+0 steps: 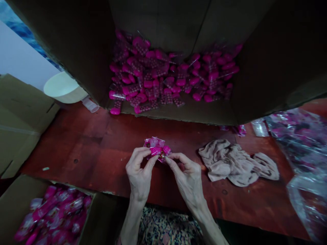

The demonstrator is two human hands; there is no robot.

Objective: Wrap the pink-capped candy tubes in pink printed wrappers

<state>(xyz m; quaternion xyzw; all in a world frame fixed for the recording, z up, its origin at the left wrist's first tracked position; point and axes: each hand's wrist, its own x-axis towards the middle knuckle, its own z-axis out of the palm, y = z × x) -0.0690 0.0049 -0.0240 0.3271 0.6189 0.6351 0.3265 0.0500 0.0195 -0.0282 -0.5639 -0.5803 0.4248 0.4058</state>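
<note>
Several small pink wrapped packets (156, 149) are bunched together over the red table, between my two hands. My left hand (139, 168) pinches their left side between thumb and fingers. From the right, my right hand (186, 173) pinches the lower right edge of the same packets with thumb and index finger. Both sets of fingertips are near each other. The exact contents of the packets are too small to tell. Behind them, an open cardboard box (196, 114) lies with many pink-capped clear tubes (155, 73) of small beads inside.
A crumpled beige cloth (235, 163) lies right of my hands. Plastic bags (301, 143) of pink items cover the right side. A box of pink packages (58, 214) stands at lower left; a white tub (63, 88) and a clear cup (90, 104) sit at back left.
</note>
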